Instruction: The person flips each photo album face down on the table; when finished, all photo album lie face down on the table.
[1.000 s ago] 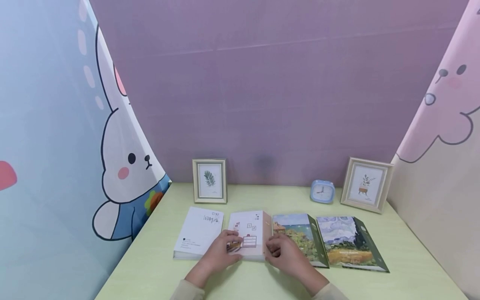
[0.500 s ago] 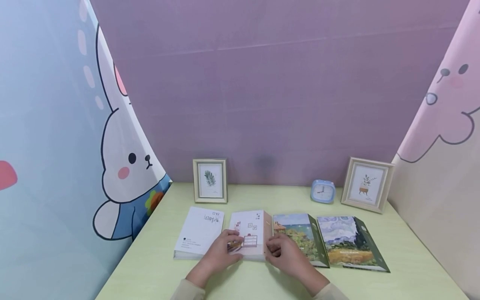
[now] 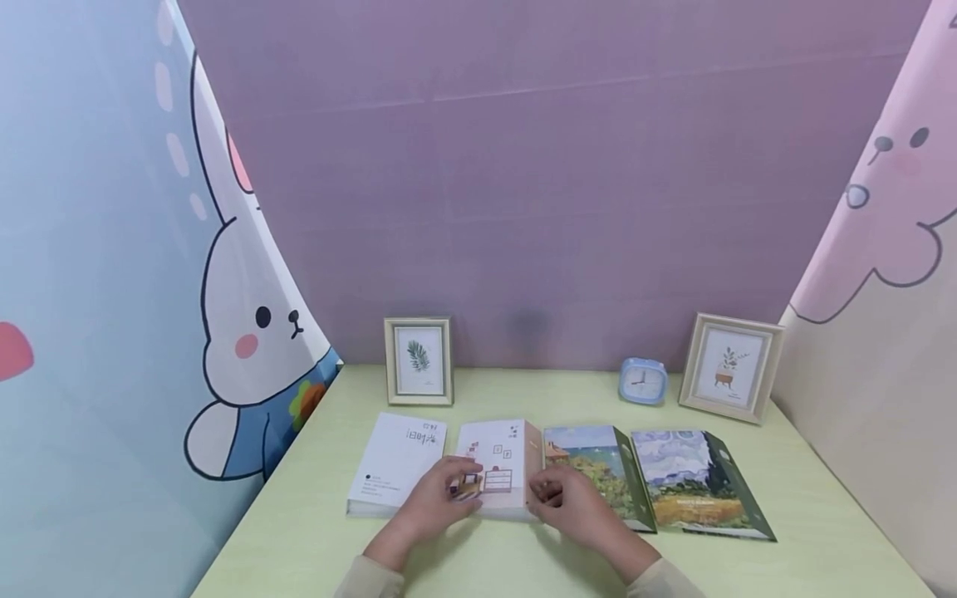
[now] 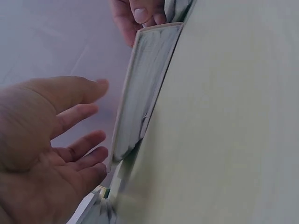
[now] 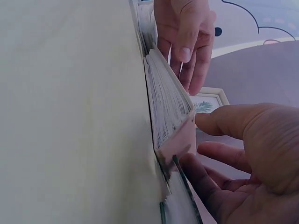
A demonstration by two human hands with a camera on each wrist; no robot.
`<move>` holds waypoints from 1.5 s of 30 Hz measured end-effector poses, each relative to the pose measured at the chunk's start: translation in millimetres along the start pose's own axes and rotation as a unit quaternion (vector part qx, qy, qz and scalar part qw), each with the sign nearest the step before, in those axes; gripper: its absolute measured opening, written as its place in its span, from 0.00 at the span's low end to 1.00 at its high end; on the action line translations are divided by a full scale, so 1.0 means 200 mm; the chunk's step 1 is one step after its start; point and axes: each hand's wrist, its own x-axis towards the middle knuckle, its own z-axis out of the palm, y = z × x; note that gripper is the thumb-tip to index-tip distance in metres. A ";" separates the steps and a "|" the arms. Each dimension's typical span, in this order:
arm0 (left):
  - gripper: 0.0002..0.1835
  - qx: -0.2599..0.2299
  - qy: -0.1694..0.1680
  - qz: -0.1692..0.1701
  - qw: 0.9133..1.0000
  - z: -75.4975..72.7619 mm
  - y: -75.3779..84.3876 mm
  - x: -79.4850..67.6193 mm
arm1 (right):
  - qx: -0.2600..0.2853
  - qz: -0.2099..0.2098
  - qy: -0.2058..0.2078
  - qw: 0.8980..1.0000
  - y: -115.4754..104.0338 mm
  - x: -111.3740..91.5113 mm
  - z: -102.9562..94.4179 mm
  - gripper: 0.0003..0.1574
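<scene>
A purple backdrop (image 3: 523,208) fills the far side, a cartoon rabbit (image 3: 250,340) peers in from the left-hand curtain, and below it all sits a pale yellow-green table (image 3: 478,575). Four thick books lie in a row, and the pink-spined book (image 3: 499,457), second from the left, has both hands at it! It's flat on the table, its cover showing little frames and a chest of drawers. Here's the left hand (image 3: 435,502), over the near left part of that cover, thumb and fingers spread apart; whether the fingertips touch, I can't tell. And the right hand (image 3: 574,507), at the spine: fingers loosely bent, thumb apart from them, its tip right by the cover's corner. To the left lies the white book (image 3: 396,461); to the right, the seascape-covered book (image 3: 594,465), partly under the right hand, then the wheat-field-covered book (image 3: 688,482). At the back stand a leaf-print frame (image 3: 419,361), a blue alarm clock (image 3: 643,382) and a tilted potted-plant frame (image 3: 731,370).
</scene>
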 end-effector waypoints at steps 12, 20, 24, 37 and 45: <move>0.23 -0.047 0.086 0.002 0.995 -0.16 0.00 -0.02 | 0.004 -0.013 -0.002 1.000 -0.07 0.05 -0.05 0.20; 0.22 0.000 0.160 -0.004 0.987 -0.31 -0.08 -0.05 | 0.002 -0.009 -0.008 1.000 -0.13 0.11 -0.01 0.22; 0.22 0.012 0.180 -0.031 0.983 -0.37 -0.13 -0.07 | -0.017 -0.022 -0.010 1.000 -0.15 0.14 0.04 0.26; 0.31 -0.019 0.197 -0.146 0.969 -0.55 -0.28 -0.14 | -0.042 -0.041 -0.052 0.997 -0.25 0.23 0.23 0.38; 0.33 -0.089 0.194 -0.207 0.955 -0.57 -0.36 -0.15 | -0.043 -0.039 -0.078 0.995 -0.30 0.29 0.32 0.39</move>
